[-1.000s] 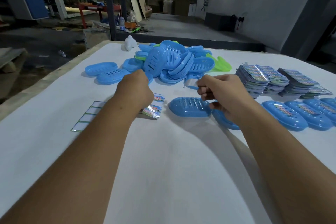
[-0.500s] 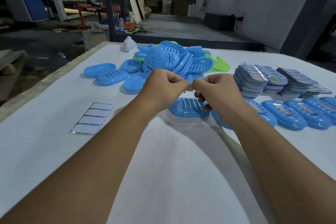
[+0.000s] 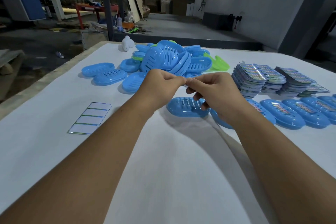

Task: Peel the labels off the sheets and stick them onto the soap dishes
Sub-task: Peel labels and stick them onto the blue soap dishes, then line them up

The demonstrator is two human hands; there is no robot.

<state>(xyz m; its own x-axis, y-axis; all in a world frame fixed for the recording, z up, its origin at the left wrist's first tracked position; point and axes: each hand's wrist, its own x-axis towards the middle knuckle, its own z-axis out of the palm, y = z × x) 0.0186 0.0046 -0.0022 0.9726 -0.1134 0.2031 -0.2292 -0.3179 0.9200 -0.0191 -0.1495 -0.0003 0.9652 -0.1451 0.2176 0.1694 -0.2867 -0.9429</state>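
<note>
near table [image 3: 163,178] bare, soap dishes [image 3: 163,60] beyond

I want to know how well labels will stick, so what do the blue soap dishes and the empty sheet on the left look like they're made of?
The blue soap dishes: moulded plastic, apparently smooth and slightly glossy, with soft highlights and slotted bottoms. The empty sheet: likely coated backing paper, white with shiny strips between the peeled spaces.

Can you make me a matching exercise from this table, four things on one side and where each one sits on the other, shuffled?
Things:
1. peeled backing sheet
2. label stacks
3. dish pile
4. unlabelled dish

Places:
A. far middle of the table
B. just below the two hands
C. near left, lying flat
D. right side, behind the labelled dishes

Pairs: 1-C, 2-D, 3-A, 4-B
</note>
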